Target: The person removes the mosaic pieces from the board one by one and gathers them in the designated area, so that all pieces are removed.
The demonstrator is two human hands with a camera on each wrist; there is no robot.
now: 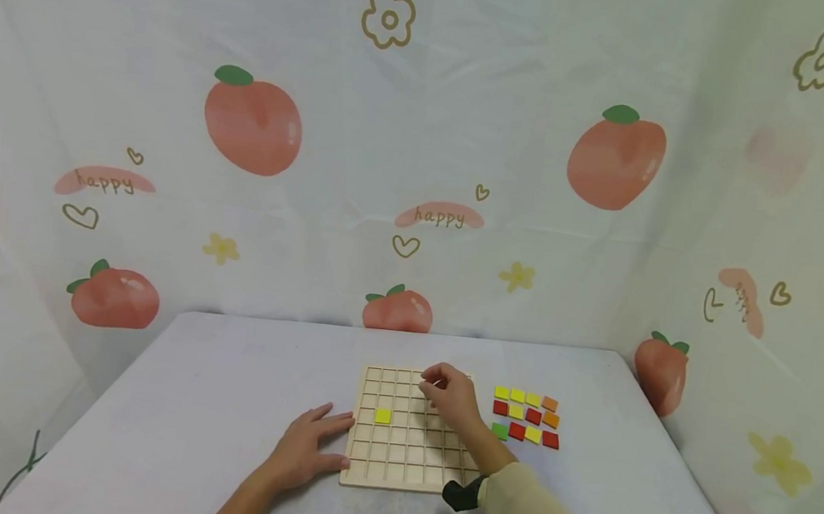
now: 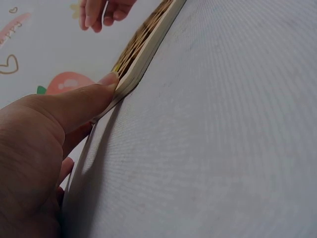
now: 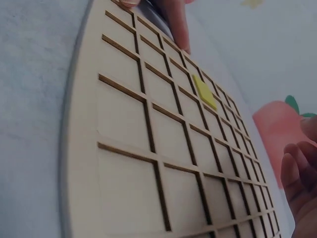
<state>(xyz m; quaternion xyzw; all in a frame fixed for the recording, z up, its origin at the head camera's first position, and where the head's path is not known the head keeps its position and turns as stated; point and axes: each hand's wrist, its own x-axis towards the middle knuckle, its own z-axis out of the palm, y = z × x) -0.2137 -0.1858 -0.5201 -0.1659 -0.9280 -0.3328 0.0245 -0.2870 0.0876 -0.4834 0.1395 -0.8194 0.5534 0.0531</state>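
A wooden grid board [image 1: 394,485] lies on the table, a yellow tile [image 1: 383,416] in one of its squares toward the left. My left hand [image 1: 304,449] rests at the board's left edge with extended fingers; its thumb [image 2: 89,101] touches the rim in the left wrist view. Above the board's far part hovers my right hand [image 1: 452,397], thumb and forefinger bent toward each other. No tile shows between its fingertips, though the hand partly hides that spot. The right wrist view catches only some of its curled fingers [image 3: 297,171] at the right edge.
Right of the board lie several loose tiles in rows: yellow ones [image 1: 517,395], orange ones [image 1: 551,420], red ones [image 1: 550,440] and a green one [image 1: 499,431]. A patterned curtain [image 1: 349,133] closes off the back and sides of the white table [image 1: 241,373].
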